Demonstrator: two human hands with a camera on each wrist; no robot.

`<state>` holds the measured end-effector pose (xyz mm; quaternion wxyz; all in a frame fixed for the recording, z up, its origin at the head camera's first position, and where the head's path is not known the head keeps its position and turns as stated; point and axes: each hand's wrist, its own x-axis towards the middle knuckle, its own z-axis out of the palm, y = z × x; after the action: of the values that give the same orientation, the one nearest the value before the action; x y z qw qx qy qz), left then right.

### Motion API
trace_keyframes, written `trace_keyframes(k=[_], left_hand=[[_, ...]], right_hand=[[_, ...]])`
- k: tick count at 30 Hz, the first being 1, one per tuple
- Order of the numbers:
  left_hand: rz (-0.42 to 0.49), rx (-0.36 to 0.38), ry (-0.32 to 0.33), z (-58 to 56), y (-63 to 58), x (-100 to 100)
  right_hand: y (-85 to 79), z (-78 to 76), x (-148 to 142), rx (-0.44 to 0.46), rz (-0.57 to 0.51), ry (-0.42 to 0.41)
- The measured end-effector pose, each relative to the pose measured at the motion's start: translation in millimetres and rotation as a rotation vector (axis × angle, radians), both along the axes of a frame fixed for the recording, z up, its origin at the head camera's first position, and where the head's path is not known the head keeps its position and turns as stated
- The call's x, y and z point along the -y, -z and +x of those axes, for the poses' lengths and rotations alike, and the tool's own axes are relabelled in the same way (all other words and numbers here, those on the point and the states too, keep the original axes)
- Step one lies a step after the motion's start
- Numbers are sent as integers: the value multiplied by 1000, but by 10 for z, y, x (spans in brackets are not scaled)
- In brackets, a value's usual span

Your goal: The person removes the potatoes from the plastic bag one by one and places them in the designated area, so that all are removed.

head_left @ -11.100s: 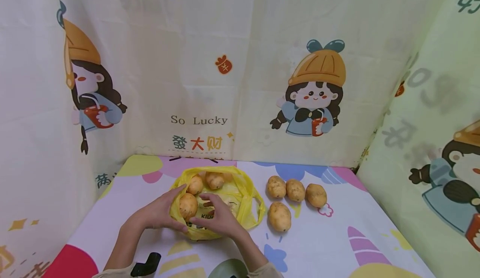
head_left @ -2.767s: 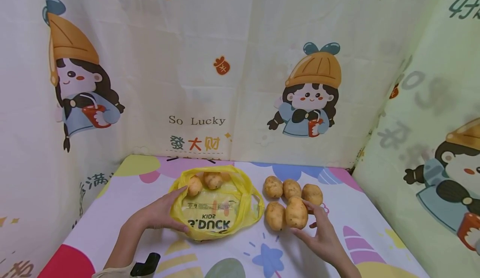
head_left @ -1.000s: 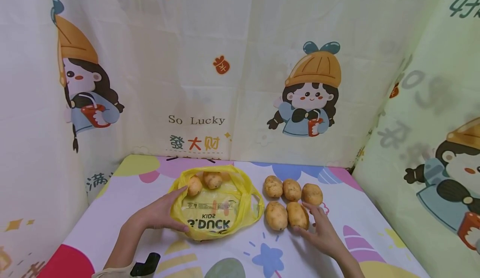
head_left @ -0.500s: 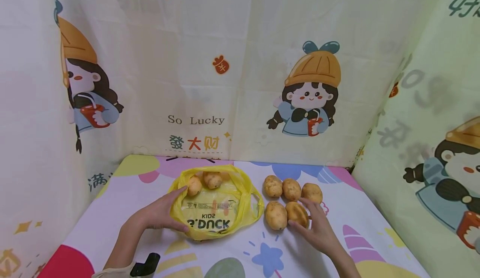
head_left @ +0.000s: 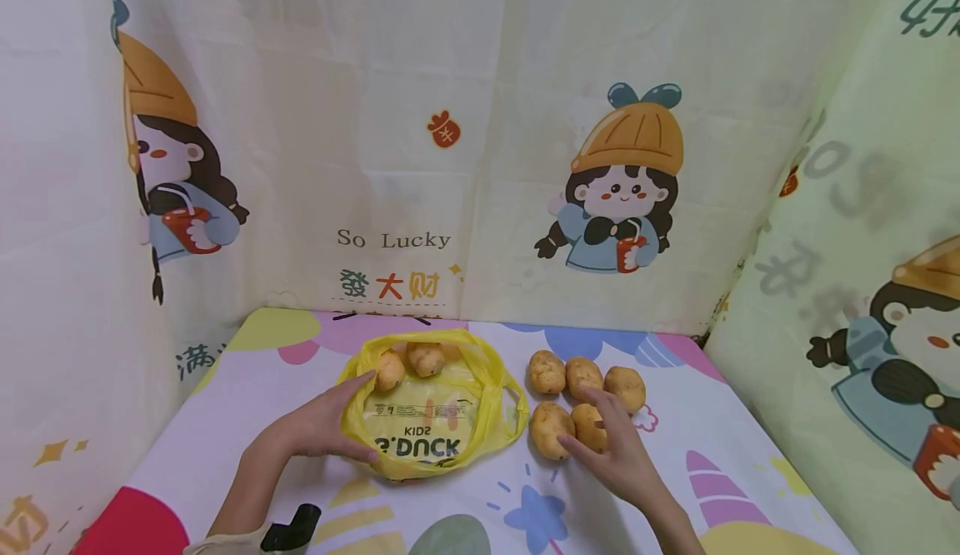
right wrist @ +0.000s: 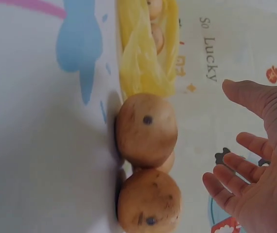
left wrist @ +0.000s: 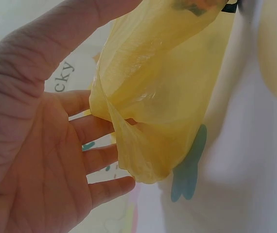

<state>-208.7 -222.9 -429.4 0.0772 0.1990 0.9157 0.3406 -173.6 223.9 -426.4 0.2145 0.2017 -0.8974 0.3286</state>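
Note:
A yellow plastic bag, its mouth spread wide, lies on the table with two potatoes showing inside at its far side. My left hand rests against the bag's left side, fingers fairly straight; in the left wrist view some fingertips are hidden behind the plastic. To the bag's right, potatoes lie in two rows: three behind, and two in front, a left one and a right one. Over the front right potato hovers my right hand, thumb and fingers spread, partly hiding it; the right wrist view shows the hand apart from the potatoes.
A patterned tablecloth covers the table. Printed cloth walls rise behind it and on both sides. The back row's right potato lies just beyond my right fingers.
A potato left the bag and now lies in the front row at right. My right hand let go of it and lifted slightly leftward over it. The left hand stayed at the bag.

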Motion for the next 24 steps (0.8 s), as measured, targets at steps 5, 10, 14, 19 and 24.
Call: trace_keyframes(k=[5,10,14,19,24], left_hand=[[2,9,-2,-1,5,-1],[2,-2,4,1,-3,-7],[-1,-3,6,-3,-7,-14],[0,4,3,-3,-4,-18],[-6,-6,0,3,-5,-12]], right_hand=[[-12,-21,117,57,-31,-17],[16,-59,237,71,-65,-61],[22,-89,344,88,-79,-93],[-26,-120,488,129,-105,-109],[-74,-153,648,171,-127,-130]])
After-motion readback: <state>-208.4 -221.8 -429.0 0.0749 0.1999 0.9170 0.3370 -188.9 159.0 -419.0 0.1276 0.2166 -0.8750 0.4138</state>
